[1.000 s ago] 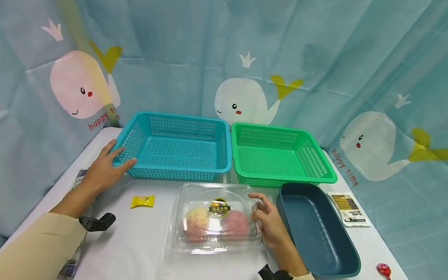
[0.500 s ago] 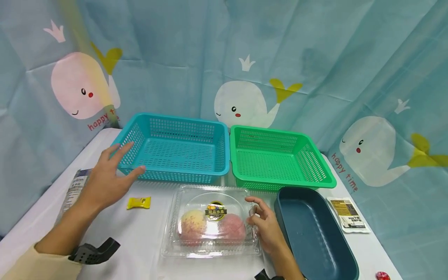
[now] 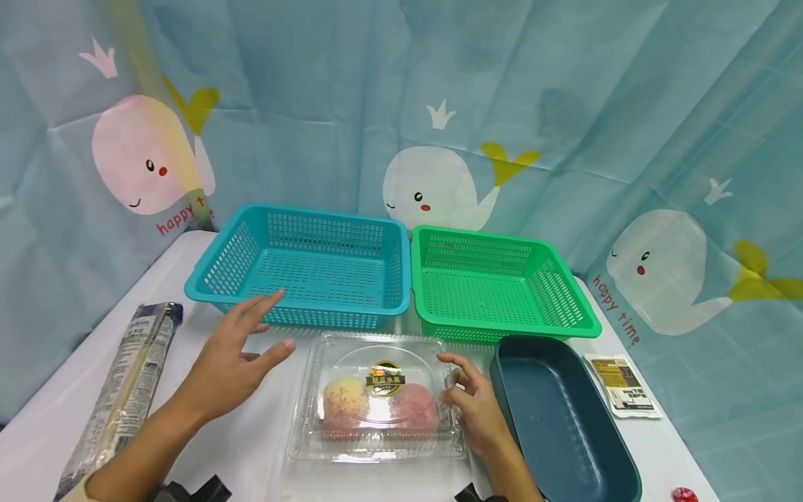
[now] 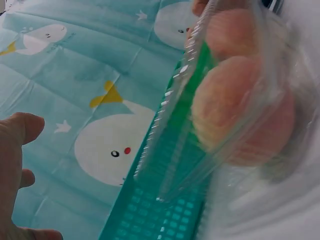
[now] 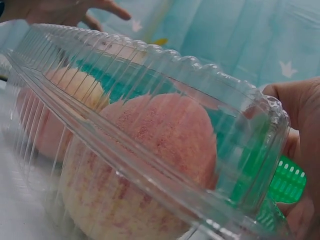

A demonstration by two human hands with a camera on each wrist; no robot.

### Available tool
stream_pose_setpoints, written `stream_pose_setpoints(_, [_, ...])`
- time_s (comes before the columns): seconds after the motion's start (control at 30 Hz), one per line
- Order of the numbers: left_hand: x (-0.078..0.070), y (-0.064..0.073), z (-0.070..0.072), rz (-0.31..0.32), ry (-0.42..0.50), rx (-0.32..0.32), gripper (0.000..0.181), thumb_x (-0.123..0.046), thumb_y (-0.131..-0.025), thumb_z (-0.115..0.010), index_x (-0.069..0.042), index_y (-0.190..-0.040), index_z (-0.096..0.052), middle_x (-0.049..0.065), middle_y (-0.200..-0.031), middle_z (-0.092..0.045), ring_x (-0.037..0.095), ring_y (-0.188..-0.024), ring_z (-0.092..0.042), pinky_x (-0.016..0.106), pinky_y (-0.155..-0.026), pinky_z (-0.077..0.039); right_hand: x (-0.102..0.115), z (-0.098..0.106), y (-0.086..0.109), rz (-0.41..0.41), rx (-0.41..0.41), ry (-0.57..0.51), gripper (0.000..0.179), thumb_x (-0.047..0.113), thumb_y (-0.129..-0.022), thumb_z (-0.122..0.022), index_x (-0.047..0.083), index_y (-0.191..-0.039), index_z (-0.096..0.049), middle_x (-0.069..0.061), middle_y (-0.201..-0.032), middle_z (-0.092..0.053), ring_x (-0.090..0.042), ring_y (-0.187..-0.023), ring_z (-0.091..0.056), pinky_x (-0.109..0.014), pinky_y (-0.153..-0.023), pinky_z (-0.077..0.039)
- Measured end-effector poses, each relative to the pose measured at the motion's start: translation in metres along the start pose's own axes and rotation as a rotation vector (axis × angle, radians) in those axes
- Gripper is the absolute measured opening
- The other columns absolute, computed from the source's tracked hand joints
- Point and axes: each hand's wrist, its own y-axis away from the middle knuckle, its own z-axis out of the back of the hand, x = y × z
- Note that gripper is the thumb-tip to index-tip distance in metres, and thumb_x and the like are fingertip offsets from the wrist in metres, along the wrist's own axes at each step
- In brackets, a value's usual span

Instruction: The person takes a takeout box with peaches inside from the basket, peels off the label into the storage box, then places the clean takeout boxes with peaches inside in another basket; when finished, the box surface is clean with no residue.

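Note:
A clear plastic fruit box (image 3: 376, 457) lies in the middle of the white table, with a dark-and-gold label on its lid. Two peaches (image 5: 150, 145) show through its walls, one yellow-pink and one pink in the head view. My right hand (image 3: 479, 404) grips the box's right end with curled fingers. My left hand (image 3: 226, 369) hovers left of the box, in front of the blue basket, its fingers spread and holding nothing. In the left wrist view, the left hand's fingers (image 4: 27, 127) are apart from the box.
Behind the box stand a blue basket (image 3: 314, 314) and a green basket (image 3: 502, 328), side by side. A dark blue tub (image 3: 564, 418) sits right of the box. A long plastic package (image 3: 134, 369) lies at left, a small packet (image 3: 622, 385) at right, a red-wrapped item (image 3: 684, 494) near the front.
My left hand has left the blue basket's left rim and moved right toward the box. It now covers the spot where a small yellow packet lay. My right hand keeps its place at the box.

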Motion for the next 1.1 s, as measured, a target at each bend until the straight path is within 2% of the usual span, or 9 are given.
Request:
stream_pose_setpoints(0.27, [0.002,0.012,-0.016,0.040,0.017,0.055,0.067,-0.031,-0.094,-0.065,-0.027,-0.152,-0.033,0.020,-0.149,-0.026,0.046,-0.115,-0.051,0.053,-0.072,-0.056,0.000,-0.001,0.000,0.007,-0.006,-0.001,0.055,-0.009,-0.075,-0.052,0.005,-0.129,-0.055,-0.014,-0.093,-0.043,-0.022,-0.077,-0.049,-0.032,-0.057,-0.050])
stream_pose_setpoints(0.57, [0.005,0.019,-0.034,0.077,0.093,0.115,0.067,-0.035,-0.092,-0.066,-0.032,-0.150,-0.033,0.016,-0.149,-0.028,0.045,-0.115,-0.052,0.049,-0.068,-0.057,0.000,0.001,0.001,0.001,-0.003,-0.001,0.055,-0.010,-0.076,-0.053,0.005,-0.129,-0.055,-0.016,-0.095,-0.041,-0.024,-0.080,-0.049,-0.033,-0.058,-0.050])
stream_pose_setpoints(0.67, [0.005,0.020,-0.040,0.092,0.105,0.147,0.067,-0.037,-0.092,-0.065,-0.033,-0.151,-0.032,0.017,-0.151,-0.026,0.044,-0.115,-0.052,0.054,-0.071,-0.055,-0.001,0.001,0.001,-0.002,-0.005,-0.005,0.055,-0.010,-0.076,-0.053,0.005,-0.129,-0.055,-0.016,-0.095,-0.041,-0.024,-0.079,-0.049,-0.033,-0.058,-0.050])
stream_pose_setpoints(0.83, [0.006,0.022,-0.048,0.109,0.072,0.173,0.067,-0.041,-0.092,-0.064,-0.034,-0.151,-0.032,0.018,-0.151,-0.026,0.043,-0.113,-0.054,0.065,-0.077,-0.049,-0.001,0.000,0.000,0.001,-0.004,-0.006,0.056,-0.010,-0.076,-0.053,0.006,-0.129,-0.055,-0.015,-0.094,-0.041,-0.023,-0.078,-0.049,-0.033,-0.058,-0.050])
stream_pose_setpoints(1.1, [0.008,0.023,-0.057,0.106,0.101,0.191,0.067,-0.042,-0.091,-0.065,-0.036,-0.149,-0.034,0.018,-0.148,-0.031,0.039,-0.111,-0.055,0.065,-0.077,-0.048,-0.001,-0.001,0.000,0.007,-0.007,-0.004,0.056,-0.009,-0.075,-0.053,0.005,-0.129,-0.055,-0.015,-0.093,-0.041,-0.023,-0.077,-0.049,-0.032,-0.057,-0.049])
